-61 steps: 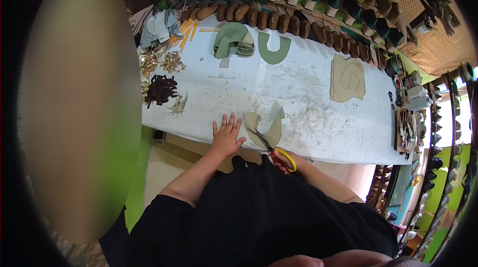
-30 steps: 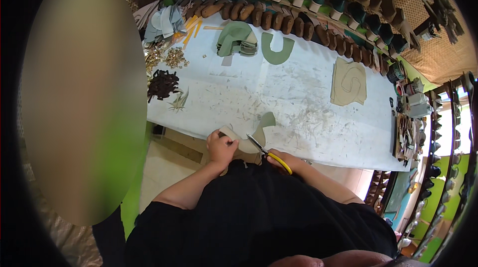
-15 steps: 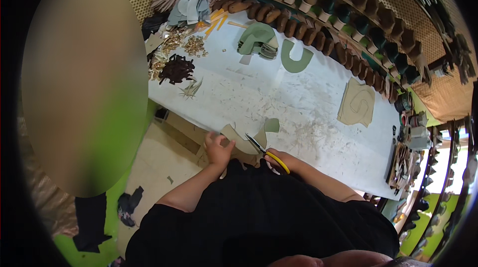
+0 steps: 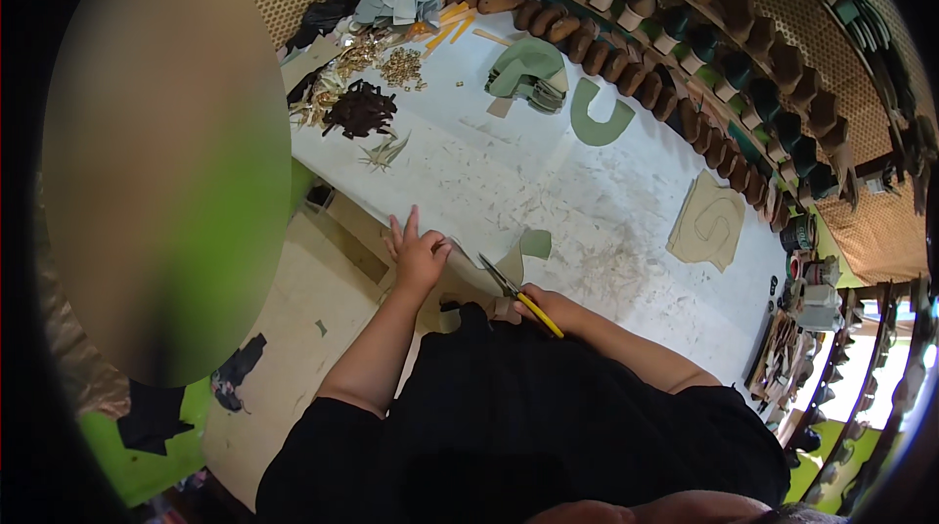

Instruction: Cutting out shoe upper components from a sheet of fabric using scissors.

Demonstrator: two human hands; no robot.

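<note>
A pale beige sheet piece, leather-like, lies at the table's near edge, in front of my black shirt. My left hand is at its upper left edge. Its index and middle fingers stretch up and apart, while the thumb and another finger appear to pinch that edge. Wrapped round the yellow handles of a pair of scissors is my right hand. The steel blades point up and left, over the beige piece. A curled green end shows just beyond the blades; whether it joins the beige piece I cannot tell.
On the white table lie a stack of green cut pieces, a U-shaped green piece, a beige sheet with a drawn outline, dark strips and gold bits. Shoe lasts line the far edge.
My left hand has moved up along the beige piece's edge, its index and middle fingers now stretched. The scissors stay in my right hand near the piece. The whole view has shifted slightly.
</note>
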